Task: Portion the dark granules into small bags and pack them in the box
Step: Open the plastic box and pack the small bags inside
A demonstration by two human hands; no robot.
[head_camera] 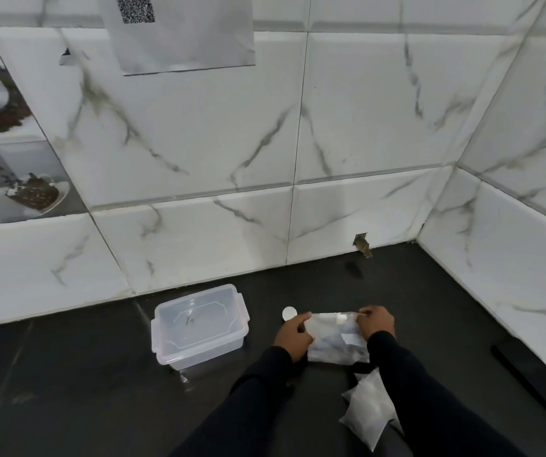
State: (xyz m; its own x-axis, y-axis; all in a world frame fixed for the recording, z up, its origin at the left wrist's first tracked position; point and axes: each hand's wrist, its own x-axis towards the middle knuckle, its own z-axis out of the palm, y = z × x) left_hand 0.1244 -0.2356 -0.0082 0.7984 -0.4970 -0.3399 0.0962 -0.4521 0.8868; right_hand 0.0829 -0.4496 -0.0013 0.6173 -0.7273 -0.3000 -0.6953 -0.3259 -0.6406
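holding bag (334, 341) by top corners, left hand (293, 336) and right hand (375, 323) pinched shut | bag above counter (100, 374), right of box (199, 324) | soft, light, slippery film; grip sealed top edge

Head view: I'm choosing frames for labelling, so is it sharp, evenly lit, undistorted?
Head view: soft overall, with the bag and both hands blurred; wide-angle bending curves the tile lines; dim, flat light, faint sheen on the dark counter beside the box.
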